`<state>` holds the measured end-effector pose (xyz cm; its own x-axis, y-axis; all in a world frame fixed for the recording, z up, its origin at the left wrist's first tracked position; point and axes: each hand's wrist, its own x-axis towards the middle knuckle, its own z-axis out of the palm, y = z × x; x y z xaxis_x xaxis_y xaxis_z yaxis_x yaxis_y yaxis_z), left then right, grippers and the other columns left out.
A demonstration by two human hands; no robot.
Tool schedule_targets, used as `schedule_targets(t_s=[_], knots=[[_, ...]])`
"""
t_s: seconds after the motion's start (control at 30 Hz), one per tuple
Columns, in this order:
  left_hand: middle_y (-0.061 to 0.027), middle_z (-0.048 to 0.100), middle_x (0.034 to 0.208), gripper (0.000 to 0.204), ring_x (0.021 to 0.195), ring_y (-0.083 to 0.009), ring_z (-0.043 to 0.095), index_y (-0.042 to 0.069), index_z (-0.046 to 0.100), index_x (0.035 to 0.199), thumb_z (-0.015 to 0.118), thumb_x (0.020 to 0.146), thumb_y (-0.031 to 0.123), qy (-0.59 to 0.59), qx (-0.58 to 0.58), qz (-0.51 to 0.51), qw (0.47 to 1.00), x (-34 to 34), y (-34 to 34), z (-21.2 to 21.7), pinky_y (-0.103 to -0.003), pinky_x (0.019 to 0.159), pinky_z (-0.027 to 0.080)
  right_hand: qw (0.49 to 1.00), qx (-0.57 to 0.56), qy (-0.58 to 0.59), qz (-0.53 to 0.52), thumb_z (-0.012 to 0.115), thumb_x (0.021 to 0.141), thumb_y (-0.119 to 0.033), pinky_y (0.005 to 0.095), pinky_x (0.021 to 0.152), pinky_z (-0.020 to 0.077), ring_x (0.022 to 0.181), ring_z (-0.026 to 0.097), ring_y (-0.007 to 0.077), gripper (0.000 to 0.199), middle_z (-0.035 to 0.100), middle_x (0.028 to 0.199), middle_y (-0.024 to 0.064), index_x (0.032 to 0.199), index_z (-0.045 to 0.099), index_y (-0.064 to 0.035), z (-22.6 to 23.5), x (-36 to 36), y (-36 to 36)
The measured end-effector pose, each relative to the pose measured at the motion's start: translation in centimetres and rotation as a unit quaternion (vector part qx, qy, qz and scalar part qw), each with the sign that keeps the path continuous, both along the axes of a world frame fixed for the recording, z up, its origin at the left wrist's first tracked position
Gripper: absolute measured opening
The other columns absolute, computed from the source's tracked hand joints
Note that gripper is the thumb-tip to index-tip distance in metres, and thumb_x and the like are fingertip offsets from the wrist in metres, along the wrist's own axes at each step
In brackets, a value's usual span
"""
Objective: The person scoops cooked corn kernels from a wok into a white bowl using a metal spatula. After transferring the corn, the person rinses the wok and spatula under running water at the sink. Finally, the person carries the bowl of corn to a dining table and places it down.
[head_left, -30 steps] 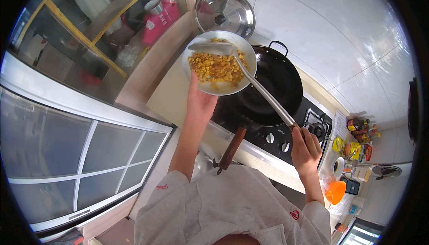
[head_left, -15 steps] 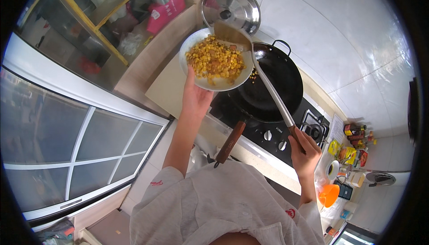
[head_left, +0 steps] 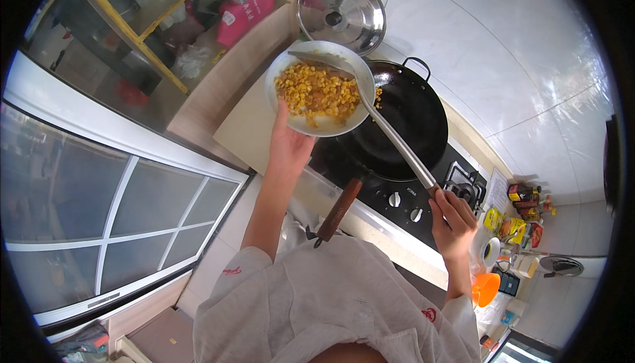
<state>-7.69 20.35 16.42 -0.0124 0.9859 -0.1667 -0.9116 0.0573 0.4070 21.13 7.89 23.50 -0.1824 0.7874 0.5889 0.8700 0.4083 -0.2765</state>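
My left hand [head_left: 290, 139] grips the near left rim of a white plate [head_left: 360, 115], holding it up beside the wok. Yellow corn kernels with small orange bits [head_left: 317, 91] are heaped on the plate. In my right hand [head_left: 454, 223] is the dark handle of a long metal spatula [head_left: 400, 143], its blade resting over the far part of the plate against the food. Below and to the right, the black wok [head_left: 413, 128] sits on the stove with a few kernels on its inner wall. Its brown wooden handle [head_left: 339, 211] points toward me.
A steel lid [head_left: 340, 15] leans on the tiled wall behind the plate. The black gas stove [head_left: 390, 214] has a second burner [head_left: 465, 187] on the right. Sauce bottles [head_left: 526, 194], yellow packets and an orange bowl [head_left: 486, 289] crowd the right counter. A white-framed window [head_left: 119, 197] lies left.
The spatula blade has tilted flatter and shifted left and down onto the plate's far side, over the corn. The plate has barely moved in my left hand.
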Motion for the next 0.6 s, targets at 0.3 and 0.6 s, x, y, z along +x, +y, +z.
schedule_targets(t_s=[0.3, 0.6], knots=[[-0.0095, 0.046, 0.135, 0.055, 0.124, -0.0242, 0.045, 0.006, 0.036, 0.136, 0.049, 0.094, 0.039, -0.017, -0.035, 0.004, 0.999, 0.2, 0.5, -0.8, -0.039, 0.106, 0.035, 0.998, -0.013, 0.063, -0.020, 0.074, 0.069, 0.002, 0.0258, 0.056, 0.0502, 0.061, 0.064, 0.0203, 0.024, 0.068, 0.081, 0.0136, 0.092, 0.069, 0.0007, -0.8, 0.0, -0.3], [-0.0093, 0.042, 0.139, 0.056, 0.129, -0.0256, 0.039, 0.009, 0.035, 0.138, 0.050, 0.093, 0.040, 0.008, -0.024, 0.027, 0.999, -1.7, -0.7, -1.9, -0.044, 0.108, 0.031, 0.860, -0.333, 0.364, -0.132, 0.062, 0.086, -0.008, 0.0195, 0.043, 0.0420, 0.048, 0.052, 0.0055, 0.025, 0.059, 0.062, 0.0028, 0.107, 0.064, 0.0051, 1.1, 5.4, 0.7]])
